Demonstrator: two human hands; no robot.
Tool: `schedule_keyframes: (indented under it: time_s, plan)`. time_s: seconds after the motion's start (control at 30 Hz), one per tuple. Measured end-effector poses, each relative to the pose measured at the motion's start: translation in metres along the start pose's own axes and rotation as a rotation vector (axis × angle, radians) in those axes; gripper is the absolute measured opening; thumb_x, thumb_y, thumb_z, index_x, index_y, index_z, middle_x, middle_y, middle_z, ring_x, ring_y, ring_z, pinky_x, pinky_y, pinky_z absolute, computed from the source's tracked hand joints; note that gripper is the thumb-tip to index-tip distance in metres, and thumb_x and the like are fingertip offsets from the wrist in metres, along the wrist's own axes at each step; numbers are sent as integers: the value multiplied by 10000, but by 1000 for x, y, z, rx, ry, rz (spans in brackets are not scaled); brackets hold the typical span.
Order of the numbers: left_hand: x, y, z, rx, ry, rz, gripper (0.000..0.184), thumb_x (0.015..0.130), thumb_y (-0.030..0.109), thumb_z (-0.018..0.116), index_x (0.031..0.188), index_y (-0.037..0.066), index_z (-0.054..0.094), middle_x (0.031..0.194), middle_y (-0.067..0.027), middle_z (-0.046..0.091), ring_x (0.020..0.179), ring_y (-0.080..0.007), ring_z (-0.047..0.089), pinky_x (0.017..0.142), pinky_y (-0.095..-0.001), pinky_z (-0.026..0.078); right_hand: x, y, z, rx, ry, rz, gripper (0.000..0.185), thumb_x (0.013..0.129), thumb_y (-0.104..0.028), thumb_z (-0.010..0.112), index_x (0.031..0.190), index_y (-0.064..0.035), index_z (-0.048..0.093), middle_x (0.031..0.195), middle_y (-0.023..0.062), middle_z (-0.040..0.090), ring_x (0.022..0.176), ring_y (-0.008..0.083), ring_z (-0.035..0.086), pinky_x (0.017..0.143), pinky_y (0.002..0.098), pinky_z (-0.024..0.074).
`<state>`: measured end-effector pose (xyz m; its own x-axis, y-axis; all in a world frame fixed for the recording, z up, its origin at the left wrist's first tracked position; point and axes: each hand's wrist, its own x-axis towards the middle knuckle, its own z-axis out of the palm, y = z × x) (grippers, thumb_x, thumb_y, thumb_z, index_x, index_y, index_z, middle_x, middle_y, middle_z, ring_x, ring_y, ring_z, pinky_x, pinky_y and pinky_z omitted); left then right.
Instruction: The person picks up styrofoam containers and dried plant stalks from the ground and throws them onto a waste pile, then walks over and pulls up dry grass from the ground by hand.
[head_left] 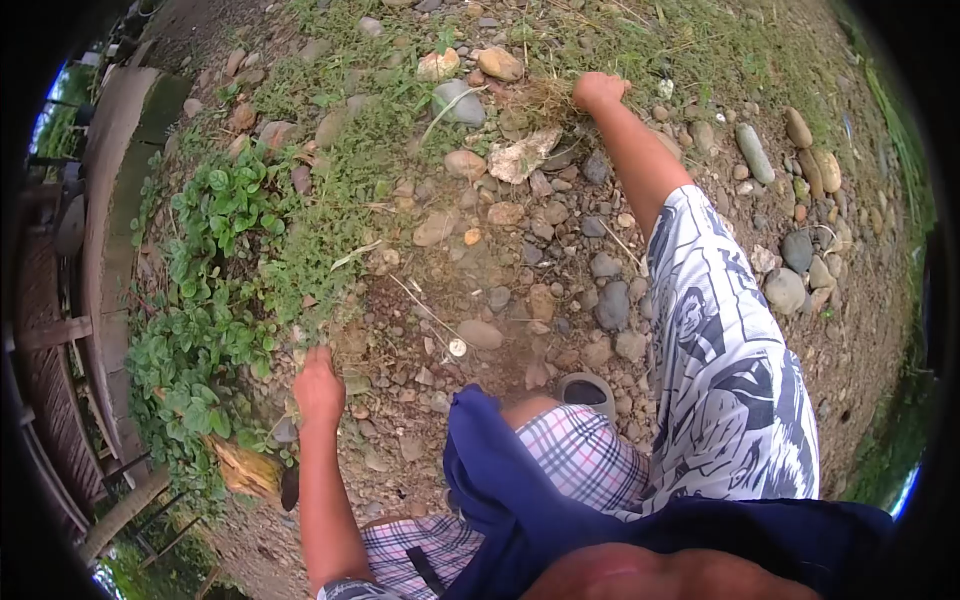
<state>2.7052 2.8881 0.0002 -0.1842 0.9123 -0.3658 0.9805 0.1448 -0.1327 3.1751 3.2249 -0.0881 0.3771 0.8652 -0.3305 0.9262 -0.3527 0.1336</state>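
My right hand is stretched far forward over the stony ground, its fingers curled into a fist. A clump of dry, brownish weeds with roots sticks out on its left side. Closer to me on the left, my left hand reaches down with its fingers closed at the edge of low green weeds; the fingertips are partly hidden among the stems. Below the right hand lies a pale, jagged rock.
Stones and pebbles cover the ground between my hands. Broad-leaved plants grow along the left, beside a concrete edge and a cut log. Rounded stones lie at the right. My sandal shows below.
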Motion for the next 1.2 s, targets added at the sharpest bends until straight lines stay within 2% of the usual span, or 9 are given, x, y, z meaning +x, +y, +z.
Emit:
schedule_keyframes:
  time_s: [0.1,0.23,0.37,0.6,0.7,0.83,1.0,1.1,1.2]
  plan:
    - [-1,-4,3,16,-3,-9,318,682,-14,509,996,35,495,1058,-181,531,869,-362,554,728,-420,464,2,-6,4,-45,85,50,361,814,-264,472,1121,-99,565,1205,87,518,1107,275,484,866,504,335]
    - [-3,-14,6,51,34,59,301,695,-2,509,994,27,502,1049,-178,538,838,-351,573,707,-413,478,4,-5,4,199,91,70,316,791,-223,465,1044,-104,613,1119,75,579,1023,249,551,840,474,352]
    - [0,-14,-6,0,-71,-29,391,672,-12,519,1059,38,501,1129,-174,512,938,-346,539,790,-408,447,21,6,5,309,160,42,322,782,-205,455,1041,-100,614,1120,106,573,1028,277,547,833,450,383]
    - [3,-22,0,76,-48,16,365,670,19,567,1026,37,492,1138,-185,505,903,-341,562,754,-397,470,9,22,6,209,105,3,315,749,-155,503,1033,-74,613,1116,132,570,1013,283,559,828,428,433]
    - [2,-18,-2,78,-82,-8,357,667,19,568,1016,37,493,1131,-184,509,910,-340,558,756,-401,467,10,32,11,208,114,-142,285,763,-142,452,956,-15,619,1011,178,600,924,325,589,775,395,473]
    - [0,-23,1,45,-38,14,337,671,12,564,1002,33,503,1126,-184,512,916,-342,553,764,-406,460,16,55,23,173,92,-187,252,750,-137,487,932,-39,632,996,196,595,927,318,584,779,392,468]
    - [-6,-27,1,2,6,-6,336,668,-25,537,1001,14,512,1126,-194,510,937,-355,539,782,-409,450,-63,87,46,162,131,-415,199,698,-89,500,838,12,600,845,241,596,823,393,572,724,435,461]
    - [-4,-32,8,-3,25,18,368,659,-35,539,1024,2,506,1126,-209,507,947,-365,532,791,-415,444,-145,114,78,220,-85,-597,205,643,-64,523,818,16,594,766,247,588,778,395,568,700,437,458]
    - [-2,-31,14,3,67,49,348,660,-33,536,1005,0,503,1102,-211,515,937,-371,532,783,-422,443,-235,136,106,13,-426,-908,210,609,-60,499,784,0,598,695,199,596,745,343,592,689,417,468]
